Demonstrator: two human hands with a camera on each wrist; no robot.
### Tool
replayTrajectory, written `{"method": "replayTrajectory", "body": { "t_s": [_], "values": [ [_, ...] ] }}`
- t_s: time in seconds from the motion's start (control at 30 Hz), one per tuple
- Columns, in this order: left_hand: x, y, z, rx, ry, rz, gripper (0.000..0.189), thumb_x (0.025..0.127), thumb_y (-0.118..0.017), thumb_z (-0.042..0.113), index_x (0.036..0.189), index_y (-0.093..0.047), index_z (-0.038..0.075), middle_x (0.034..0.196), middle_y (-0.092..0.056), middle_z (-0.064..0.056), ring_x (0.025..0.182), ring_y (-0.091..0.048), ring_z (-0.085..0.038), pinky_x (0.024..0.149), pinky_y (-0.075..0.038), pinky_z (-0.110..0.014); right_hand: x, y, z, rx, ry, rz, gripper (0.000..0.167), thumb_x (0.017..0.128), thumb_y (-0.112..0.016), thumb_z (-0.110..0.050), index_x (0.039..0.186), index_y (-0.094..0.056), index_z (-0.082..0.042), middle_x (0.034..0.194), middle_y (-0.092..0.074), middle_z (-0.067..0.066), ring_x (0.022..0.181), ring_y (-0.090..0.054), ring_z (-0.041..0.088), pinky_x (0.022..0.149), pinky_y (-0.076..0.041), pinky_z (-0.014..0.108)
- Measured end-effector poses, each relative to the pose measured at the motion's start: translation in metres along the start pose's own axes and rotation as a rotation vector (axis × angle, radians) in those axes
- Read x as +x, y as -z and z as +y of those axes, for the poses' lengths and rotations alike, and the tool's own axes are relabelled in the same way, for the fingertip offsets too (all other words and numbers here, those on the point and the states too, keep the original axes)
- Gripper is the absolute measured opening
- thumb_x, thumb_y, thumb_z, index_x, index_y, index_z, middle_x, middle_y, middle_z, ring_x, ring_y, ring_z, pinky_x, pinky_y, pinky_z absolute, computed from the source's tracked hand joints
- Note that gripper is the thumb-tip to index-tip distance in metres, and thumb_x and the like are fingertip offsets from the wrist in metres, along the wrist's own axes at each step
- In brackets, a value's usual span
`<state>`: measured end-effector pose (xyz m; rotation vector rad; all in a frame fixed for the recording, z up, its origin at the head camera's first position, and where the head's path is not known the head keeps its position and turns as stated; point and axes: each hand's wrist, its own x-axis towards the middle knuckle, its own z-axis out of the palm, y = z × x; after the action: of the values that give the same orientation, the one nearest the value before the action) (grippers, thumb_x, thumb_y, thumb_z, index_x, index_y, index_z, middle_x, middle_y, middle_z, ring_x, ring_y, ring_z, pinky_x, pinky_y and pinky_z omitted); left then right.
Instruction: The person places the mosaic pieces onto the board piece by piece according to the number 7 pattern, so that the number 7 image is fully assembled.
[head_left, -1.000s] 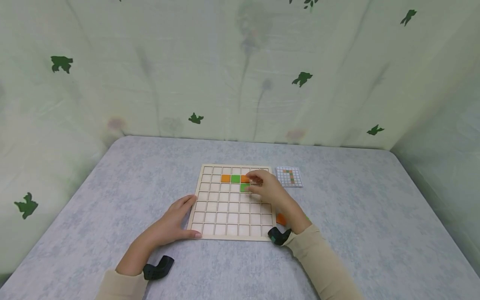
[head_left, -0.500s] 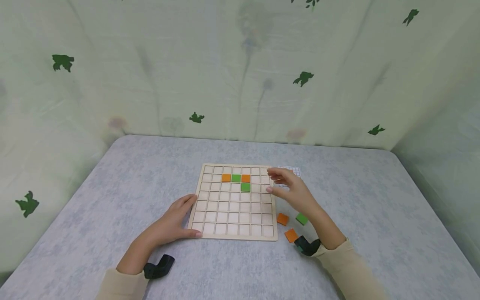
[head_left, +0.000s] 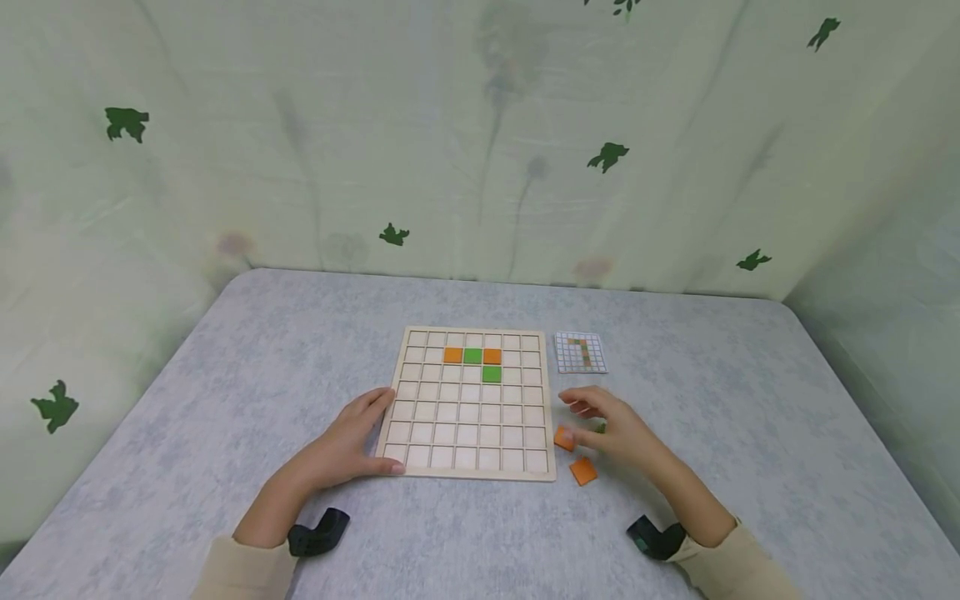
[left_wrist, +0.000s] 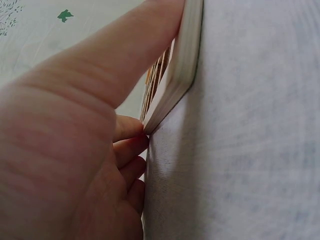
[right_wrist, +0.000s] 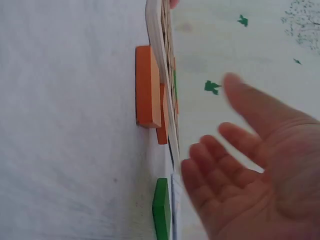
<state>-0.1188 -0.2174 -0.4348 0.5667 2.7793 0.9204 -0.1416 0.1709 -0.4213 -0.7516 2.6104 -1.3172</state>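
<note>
A wooden grid board (head_left: 480,477) lies flat on the table. In its second row sit an orange tile (head_left: 453,356), a green tile (head_left: 472,357) and another orange one, with a green tile (head_left: 492,374) below the last. My left hand (head_left: 337,446) rests against the board's near left corner, thumb along the front edge, fingertips at the left side. Right of the board, my right hand (head_left: 622,429) hovers with relaxed fingers and nothing in them. Beneath and beside it lie a loose orange tile (head_left: 564,438), a second orange tile (head_left: 583,472) and a partly hidden green tile (right_wrist: 161,209).
A small pattern card (head_left: 581,353) with orange and green squares lies beyond my right hand, beside the board's far right corner. Each wrist wears a black camera mount (head_left: 318,533). A pale curtain (head_left: 480,167) with green bird shapes stands behind the table.
My right hand has let go over the green tile below the row, then moved right and back toward the loose tiles, uncovering the card. The left hand stays put.
</note>
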Motion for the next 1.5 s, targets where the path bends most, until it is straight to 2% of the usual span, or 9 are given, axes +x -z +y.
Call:
{"method": "replayTrajectory", "body": {
  "t_s": [0.13,0.23,0.4,0.5,0.67,0.73,1.07,1.3,1.5],
  "values": [
    [0.000,0.000,0.001,-0.002,-0.001,0.003,0.108,0.064,-0.070,0.057,0.141,-0.022,-0.002,0.142,-0.021,-0.020,0.129,-0.016,-0.040,0.097,-0.023,-0.056,-0.005,-0.002,0.005,-0.082,-0.043,-0.071,0.054,0.075,-0.072,-0.029,0.121,-0.053,-0.008,0.116,-0.052,0.002,0.102,-0.049,0.018,0.086,-0.041,0.038],
    [0.000,0.000,0.001,-0.006,0.002,0.000,0.109,0.063,-0.071,0.057,0.141,-0.022,-0.002,0.142,-0.021,-0.020,0.129,-0.016,-0.039,0.097,-0.023,-0.056,-0.007,-0.002,0.007,-0.137,-0.040,-0.104,0.050,0.076,-0.071,-0.031,0.118,-0.055,-0.010,0.114,-0.051,-0.003,0.105,-0.047,0.016,0.089,-0.040,0.038],
    [-0.001,0.000,0.001,-0.011,0.008,-0.005,0.109,0.063,-0.071,0.056,0.141,-0.022,-0.002,0.142,-0.020,-0.020,0.129,-0.015,-0.040,0.097,-0.022,-0.056,-0.007,-0.003,0.009,-0.210,-0.011,-0.113,0.033,0.077,-0.072,-0.027,0.105,-0.060,-0.014,0.104,-0.051,-0.007,0.100,-0.048,0.013,0.087,-0.041,0.036],
    [-0.001,0.001,0.001,-0.015,0.010,-0.005,0.109,0.064,-0.071,0.056,0.141,-0.022,-0.002,0.143,-0.020,-0.020,0.129,-0.015,-0.040,0.097,-0.022,-0.056,-0.006,-0.003,0.008,-0.217,-0.021,-0.110,0.026,0.079,-0.070,-0.022,0.102,-0.061,-0.016,0.100,-0.051,-0.009,0.095,-0.048,0.011,0.084,-0.042,0.034],
    [-0.001,0.000,0.001,-0.012,0.007,-0.006,0.108,0.064,-0.071,0.057,0.141,-0.022,-0.001,0.143,-0.020,-0.020,0.129,-0.015,-0.040,0.097,-0.022,-0.056,-0.005,-0.001,0.001,-0.195,-0.051,-0.098,0.025,0.082,-0.067,-0.018,0.106,-0.060,-0.015,0.101,-0.053,-0.008,0.093,-0.049,0.012,0.082,-0.043,0.035],
    [-0.001,0.000,0.001,-0.011,0.004,-0.006,0.108,0.064,-0.070,0.057,0.141,-0.022,-0.001,0.143,-0.020,-0.020,0.129,-0.015,-0.040,0.097,-0.022,-0.056,-0.003,0.000,-0.003,-0.183,-0.040,-0.091,0.026,0.083,-0.066,-0.016,0.108,-0.059,-0.014,0.102,-0.055,-0.007,0.094,-0.050,0.013,0.082,-0.044,0.035],
    [-0.001,-0.001,-0.001,-0.007,0.009,-0.008,0.109,0.063,-0.070,0.057,0.141,-0.022,-0.001,0.143,-0.020,-0.020,0.129,-0.015,-0.040,0.097,-0.022,-0.056,0.022,-0.004,-0.028,-0.200,0.121,-0.024,0.028,0.082,-0.066,-0.012,0.109,-0.061,-0.012,0.103,-0.058,-0.006,0.092,-0.054,0.017,0.080,-0.045,0.034],
    [0.000,-0.001,-0.001,-0.015,0.005,-0.014,0.108,0.064,-0.070,0.058,0.142,-0.021,0.000,0.143,-0.019,-0.019,0.129,-0.014,-0.039,0.098,-0.022,-0.055,0.044,-0.019,-0.034,-0.068,0.174,0.046,0.028,0.083,-0.066,-0.014,0.110,-0.062,-0.010,0.104,-0.058,-0.002,0.091,-0.054,0.023,0.078,-0.046,0.038],
    [0.000,0.000,0.000,-0.016,0.006,-0.012,0.108,0.065,-0.070,0.057,0.142,-0.021,-0.001,0.143,-0.019,-0.019,0.129,-0.014,-0.039,0.097,-0.022,-0.056,0.061,-0.037,-0.027,0.012,0.174,0.088,0.030,0.082,-0.066,-0.014,0.110,-0.063,-0.004,0.103,-0.060,0.000,0.089,-0.055,0.019,0.076,-0.047,0.031]
  ]
}}
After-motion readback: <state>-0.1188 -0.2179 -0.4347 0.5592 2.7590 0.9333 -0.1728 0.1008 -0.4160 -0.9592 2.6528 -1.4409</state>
